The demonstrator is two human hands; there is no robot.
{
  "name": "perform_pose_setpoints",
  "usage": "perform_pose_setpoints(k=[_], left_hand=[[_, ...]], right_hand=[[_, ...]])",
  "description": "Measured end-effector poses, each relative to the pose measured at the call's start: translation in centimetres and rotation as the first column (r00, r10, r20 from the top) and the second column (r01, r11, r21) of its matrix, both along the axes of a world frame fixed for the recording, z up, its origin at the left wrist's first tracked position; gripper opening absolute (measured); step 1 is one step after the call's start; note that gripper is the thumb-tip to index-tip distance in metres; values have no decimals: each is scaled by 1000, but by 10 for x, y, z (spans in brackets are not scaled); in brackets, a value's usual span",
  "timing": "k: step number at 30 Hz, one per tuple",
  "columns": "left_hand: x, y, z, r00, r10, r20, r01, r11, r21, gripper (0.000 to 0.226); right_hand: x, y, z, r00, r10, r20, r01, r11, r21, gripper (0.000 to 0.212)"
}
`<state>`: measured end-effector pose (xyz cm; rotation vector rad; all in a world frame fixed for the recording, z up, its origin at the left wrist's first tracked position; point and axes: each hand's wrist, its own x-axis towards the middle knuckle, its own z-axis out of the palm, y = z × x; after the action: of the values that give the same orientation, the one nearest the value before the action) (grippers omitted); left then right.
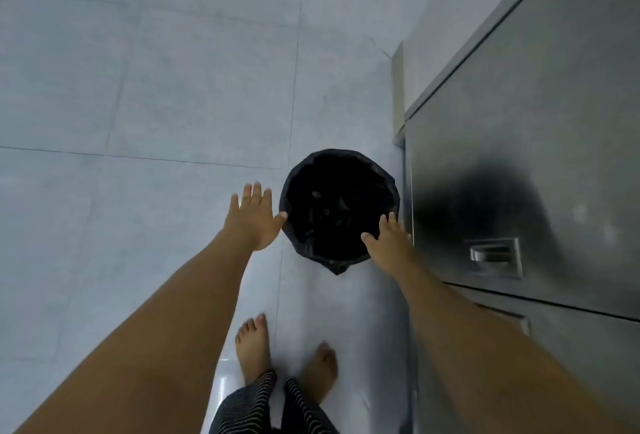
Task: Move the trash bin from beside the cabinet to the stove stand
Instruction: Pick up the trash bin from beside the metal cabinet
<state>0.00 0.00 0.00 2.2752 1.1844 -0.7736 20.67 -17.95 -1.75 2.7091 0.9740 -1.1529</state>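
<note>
head cam | steep downward view | floor (138,122) near, feet level

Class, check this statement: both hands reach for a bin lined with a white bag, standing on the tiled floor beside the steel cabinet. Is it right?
Not quite: the bag lining the bin is black, not white, as the head view shows. The rest holds: the left hand and right hand reach for it on the tiled floor beside the steel cabinet.

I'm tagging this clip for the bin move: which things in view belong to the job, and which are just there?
Part of the job:
trash bin, black-lined, standing on the floor
left hand, open beside its rim
right hand, open at its rim
steel cabinet beside it

Just there:
tiled floor
cabinet's recessed handle
</note>
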Motion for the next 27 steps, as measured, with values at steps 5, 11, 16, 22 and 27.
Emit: perform_pose_setpoints(k=[5, 11, 16, 22, 27], left_hand=[[27, 6, -83, 999, -23, 29, 21, 999, 40, 74], [45, 15, -148, 990, 73, 117, -83, 993, 87, 76], [58, 6, -167, 953, 182, 242, -190, 982, 9, 77], [83, -1, -157, 728, 552, 406, -499, 834, -237, 67], [82, 5, -112, 722, 556, 412, -517, 829, -213, 62]], right_hand=[[33, 7, -72, 988, -149, 27, 148, 988, 40, 84], [49, 12, -135, 941, -338, -1, 331, 919, 213, 96], [47, 20, -156, 868, -497, 1, 464, 812, 353, 94], [44, 24, -152, 813, -580, -45, 554, 749, 364, 93], [43, 22, -113, 838, -544, -40, 522, 779, 347, 95]])
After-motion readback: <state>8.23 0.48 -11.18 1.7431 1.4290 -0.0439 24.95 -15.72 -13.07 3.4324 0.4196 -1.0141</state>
